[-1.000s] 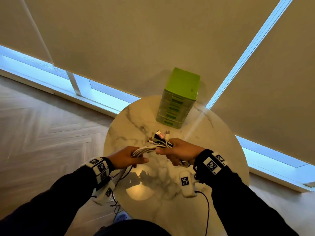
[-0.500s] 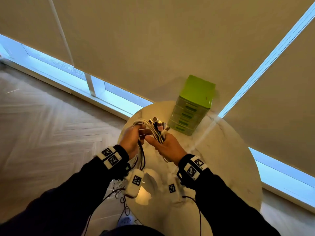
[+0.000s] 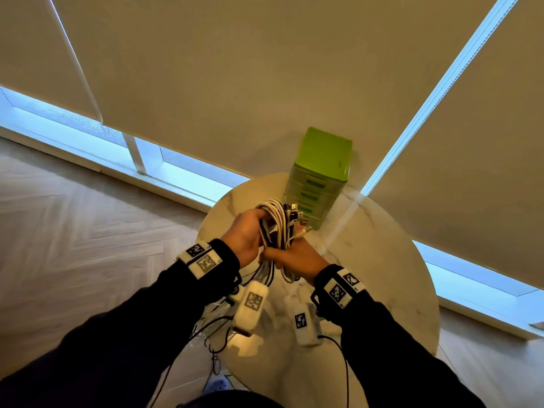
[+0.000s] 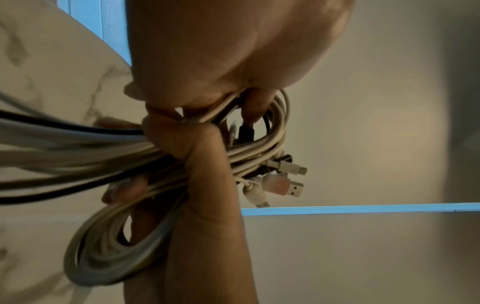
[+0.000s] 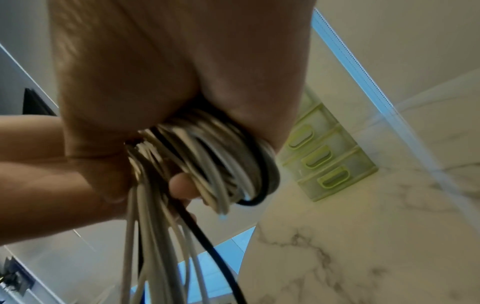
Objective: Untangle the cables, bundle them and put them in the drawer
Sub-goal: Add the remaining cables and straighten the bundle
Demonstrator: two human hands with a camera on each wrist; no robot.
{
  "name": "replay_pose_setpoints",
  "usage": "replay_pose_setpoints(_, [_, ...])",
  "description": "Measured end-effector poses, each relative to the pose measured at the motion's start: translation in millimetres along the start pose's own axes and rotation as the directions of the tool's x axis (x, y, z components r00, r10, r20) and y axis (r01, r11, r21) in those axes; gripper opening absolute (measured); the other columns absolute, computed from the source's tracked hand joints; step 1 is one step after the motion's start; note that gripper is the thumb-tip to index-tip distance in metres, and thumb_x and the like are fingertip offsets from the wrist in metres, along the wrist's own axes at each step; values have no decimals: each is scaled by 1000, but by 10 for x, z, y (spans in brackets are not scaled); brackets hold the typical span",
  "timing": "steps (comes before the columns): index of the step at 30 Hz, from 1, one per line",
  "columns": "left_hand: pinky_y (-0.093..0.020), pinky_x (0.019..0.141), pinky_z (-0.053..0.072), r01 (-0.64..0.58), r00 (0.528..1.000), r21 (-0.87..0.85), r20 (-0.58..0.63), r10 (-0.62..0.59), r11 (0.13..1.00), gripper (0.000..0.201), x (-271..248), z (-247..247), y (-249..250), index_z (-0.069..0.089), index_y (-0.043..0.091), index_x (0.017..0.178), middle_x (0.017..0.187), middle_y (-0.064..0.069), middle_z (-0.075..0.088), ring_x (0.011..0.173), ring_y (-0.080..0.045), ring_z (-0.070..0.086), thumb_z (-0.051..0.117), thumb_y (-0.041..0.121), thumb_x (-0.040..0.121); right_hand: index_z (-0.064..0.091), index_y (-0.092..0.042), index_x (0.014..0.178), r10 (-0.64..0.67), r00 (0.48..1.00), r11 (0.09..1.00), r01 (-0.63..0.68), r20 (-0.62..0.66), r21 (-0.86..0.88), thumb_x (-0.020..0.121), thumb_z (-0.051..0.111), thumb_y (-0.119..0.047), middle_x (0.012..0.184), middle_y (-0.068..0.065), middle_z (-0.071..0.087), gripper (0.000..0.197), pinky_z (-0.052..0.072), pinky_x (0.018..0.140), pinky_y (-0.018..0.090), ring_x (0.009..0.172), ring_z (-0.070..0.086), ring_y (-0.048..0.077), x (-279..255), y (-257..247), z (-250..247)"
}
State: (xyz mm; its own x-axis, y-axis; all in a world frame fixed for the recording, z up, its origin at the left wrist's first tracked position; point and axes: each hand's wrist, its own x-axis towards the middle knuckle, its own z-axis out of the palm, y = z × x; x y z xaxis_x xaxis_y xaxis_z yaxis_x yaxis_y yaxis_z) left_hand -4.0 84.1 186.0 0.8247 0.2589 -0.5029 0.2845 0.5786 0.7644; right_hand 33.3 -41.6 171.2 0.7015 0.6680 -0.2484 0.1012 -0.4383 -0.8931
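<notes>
A bundle of white and black cables is held in the air above the round marble table, just in front of the green drawer unit. My left hand grips the upper loops of the cable bundle, whose USB plugs stick out past the fingers. My right hand grips the lower part, with the coiled cables wrapped around its fingers and loose ends hanging down. All drawers look closed.
The drawer unit stands at the table's far edge against a beige roller blind. Low windows run along the wall. Wooden floor lies to the left. Sensor wires hang from both wrists over the table's near edge.
Both hands have come together and risen with the cables, from a sideways stretch to a folded, looped bundle. The bundle now sits closer to the drawer unit.
</notes>
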Motion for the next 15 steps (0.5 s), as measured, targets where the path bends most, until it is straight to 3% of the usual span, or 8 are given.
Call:
replay_pose_setpoints(2, [-45,106,48,-25,999,61,26,24,998,41,48,-5,7,66,1,126,121,-17,70,117,-30,64,37,15,101,68,4,88,12,1000,997,-10,-29,75,85,69,-4,77,24,66,9,48,55,24,58,56,14,-28,-40,-16])
replay_pose_setpoints(5, [-32,88,47,-69,986,117,158,50,991,34,41,-23,60,66,0,116,107,-16,64,99,-24,58,37,6,99,68,-3,81,53,997,980,-40,-63,196,86,65,-6,73,13,65,6,47,60,32,62,58,18,-91,-36,-62])
replay_pose_setpoints(7, [-30,79,43,-110,952,143,299,63,984,28,-6,-45,83,65,7,105,99,-13,60,88,-20,53,41,2,92,68,-8,75,115,988,955,-81,-105,286,79,67,-19,76,15,62,12,41,65,40,69,53,27,-123,-1,-72])
replay_pose_setpoints(8, [-31,77,42,-136,929,160,363,70,978,28,-25,-65,57,63,9,108,101,-12,60,85,-18,53,43,3,89,69,-10,72,142,981,933,-89,-131,349,74,67,-25,80,16,61,15,39,67,42,75,52,28,-123,18,-76])
replay_pose_setpoints(9, [-31,82,43,-154,911,192,407,65,969,34,-36,-100,10,60,12,117,110,-10,62,90,-17,56,49,8,86,72,-12,70,168,974,898,-88,-153,432,72,66,-28,83,16,61,17,39,68,42,80,52,29,-129,16,-85])
replay_pose_setpoints(11, [-32,104,40,-196,887,335,461,21,922,57,-38,-176,-137,50,17,135,134,-3,60,118,-14,57,63,18,80,76,-13,69,203,968,794,-73,-151,603,83,58,-24,88,15,66,25,45,73,41,87,57,31,-118,-13,-140])
replay_pose_setpoints(13, [-31,110,41,-289,846,576,527,-78,765,60,-89,-233,-275,45,21,140,140,2,57,124,-7,55,73,22,87,74,-11,67,156,981,689,-27,-113,724,93,47,-18,92,15,70,39,50,87,44,91,63,30,-146,-92,-209])
replay_pose_setpoints(15, [-32,107,45,-437,831,756,546,-102,487,45,-79,-269,-407,51,23,136,132,7,63,118,-5,59,68,30,94,66,-6,69,94,985,629,51,-141,776,97,43,-13,88,17,71,37,54,89,41,91,68,33,-178,-177,-239])
